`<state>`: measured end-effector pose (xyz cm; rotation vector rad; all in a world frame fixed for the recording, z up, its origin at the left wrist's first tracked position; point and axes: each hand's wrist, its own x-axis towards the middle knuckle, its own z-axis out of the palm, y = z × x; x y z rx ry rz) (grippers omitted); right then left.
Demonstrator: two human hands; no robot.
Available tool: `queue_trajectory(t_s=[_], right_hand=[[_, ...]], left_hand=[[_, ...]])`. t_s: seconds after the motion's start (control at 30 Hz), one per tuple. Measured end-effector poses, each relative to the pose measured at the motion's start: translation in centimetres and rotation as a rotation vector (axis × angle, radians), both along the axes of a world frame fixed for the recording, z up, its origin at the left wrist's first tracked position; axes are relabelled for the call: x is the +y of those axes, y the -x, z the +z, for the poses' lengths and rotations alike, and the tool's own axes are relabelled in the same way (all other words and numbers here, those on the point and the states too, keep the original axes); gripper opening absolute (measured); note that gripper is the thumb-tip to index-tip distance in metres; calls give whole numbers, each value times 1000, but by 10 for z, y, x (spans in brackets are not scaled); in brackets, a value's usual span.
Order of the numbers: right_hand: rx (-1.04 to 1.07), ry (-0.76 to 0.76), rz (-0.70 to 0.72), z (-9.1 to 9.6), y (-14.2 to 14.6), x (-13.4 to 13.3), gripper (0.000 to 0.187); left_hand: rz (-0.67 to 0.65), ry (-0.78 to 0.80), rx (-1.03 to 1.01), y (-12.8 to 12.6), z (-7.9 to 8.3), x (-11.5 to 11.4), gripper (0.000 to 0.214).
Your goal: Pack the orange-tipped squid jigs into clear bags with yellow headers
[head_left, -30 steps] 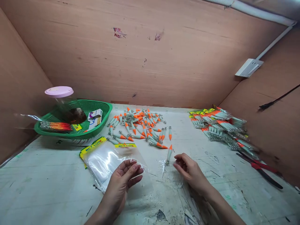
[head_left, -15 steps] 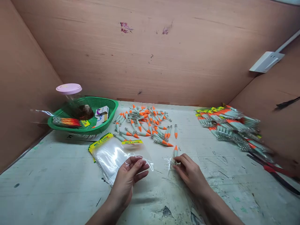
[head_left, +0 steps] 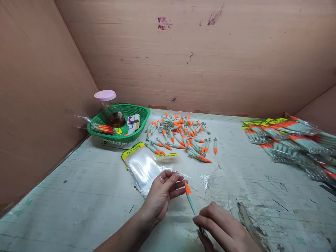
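Note:
Between the thumb and fingers of my left hand is a clear plastic bag with a yellow printed header. My right hand pinches a squid jig by its hook end. The jig's pale body slants up to an orange tip, which is close to my left fingertips; whether they touch, I cannot tell. Under and beside the held bag lies a stack of similar bags with yellow headers. Farther back, a loose pile of squid jigs, pale with orange tips and wire hooks, covers the middle of the table.
At back left, a green basket holds a pink-lidded jar, a small box and a bag of red-orange jigs. Bagged jigs are heaped at right. A wooden panel closes off the table's back.
My right hand has drawn the squid jig up off the table and nearer to me, its orange tip now by my left fingers. My left hand keeps the bag. The camera view has turned left.

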<state>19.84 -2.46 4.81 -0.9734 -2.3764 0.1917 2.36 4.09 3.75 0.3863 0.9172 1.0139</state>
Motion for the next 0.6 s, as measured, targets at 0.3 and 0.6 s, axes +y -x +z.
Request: queue_trajectory(t_s=[0.3, 0.6], right_hand=[[-44, -344, -195, -12, 10, 13, 33], [335, -198, -284, -21, 26, 10, 41]], left_hand=[[-158, 1, -221, -2, 6, -5, 44], [-94, 13, -413, -10, 1, -14, 47]])
